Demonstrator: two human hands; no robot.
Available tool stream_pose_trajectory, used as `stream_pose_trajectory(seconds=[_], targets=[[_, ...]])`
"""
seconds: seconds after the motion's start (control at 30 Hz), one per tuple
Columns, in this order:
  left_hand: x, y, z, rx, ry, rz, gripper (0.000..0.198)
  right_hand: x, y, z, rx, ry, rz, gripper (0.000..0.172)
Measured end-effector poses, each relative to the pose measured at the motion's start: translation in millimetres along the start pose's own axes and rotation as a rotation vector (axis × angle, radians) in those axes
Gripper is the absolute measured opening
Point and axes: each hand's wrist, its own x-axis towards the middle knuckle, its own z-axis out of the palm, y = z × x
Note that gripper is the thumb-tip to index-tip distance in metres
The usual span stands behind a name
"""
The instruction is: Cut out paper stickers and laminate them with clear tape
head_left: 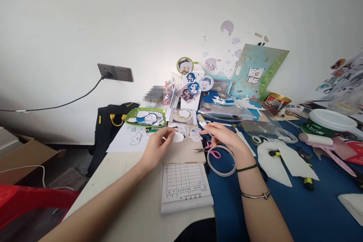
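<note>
While the left hand (160, 143) is pinching: one white paper piece (178, 137) is sitting at frame centre, partly covered by fingertips.
Right hand (224, 135): it is curling just right of centre; I cannot tell whether it is gripping anything.
Scissors (209, 148): one pink-handled pair is lying below, overlapping one ring (223, 174) in view.
Green tray (132, 114): one is holding cut-outs (149, 118), too layered for counting.
Forearms (113, 193): two are running off the bottom edge.
</note>
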Motion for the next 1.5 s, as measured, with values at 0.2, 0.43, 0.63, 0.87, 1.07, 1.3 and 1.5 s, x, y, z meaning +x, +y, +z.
stream_pose_trajectory(seconds=[0.2,0.43,0.63,0.87,1.07,1.3,1.5], targets=[[0.8,0.9,-0.1,-0.114,0.018,-0.026,0.029,8.0,2.3,-2.1,-0.012,0.065,0.018,0.015],[4.0,-0.2,-2.4,-0.215,0.02,-0.058,0.03,15.7,6.3,0.6,0.023,0.032,0.052,0.014],[7.5,-2.9,-6.0,-0.347,0.042,-0.139,0.035,6.8,0.1,1.1,0.029,0.053,0.04,0.018],[8.1,-9.3,-10.8,-0.5,0.027,-0.259,0.032,-16.9,-13.9,7.6,-0.094,-0.053,-0.215,0.027],[5.8,-1.9,-10.9,-0.543,0.012,-0.243,0.03,-27.6,-17.7,34.1,-0.178,-0.224,-0.298,0.03],[0.4,14.3,-10.7,-0.587,-0.007,-0.25,0.029,-24.4,-17.9,48.0,-0.304,-0.174,-0.301,0.025],[-1.5,16.9,-11.6,-0.592,-0.008,-0.258,0.033,-23.9,-17.5,56.7,-0.372,-0.155,-0.369,0.027]])
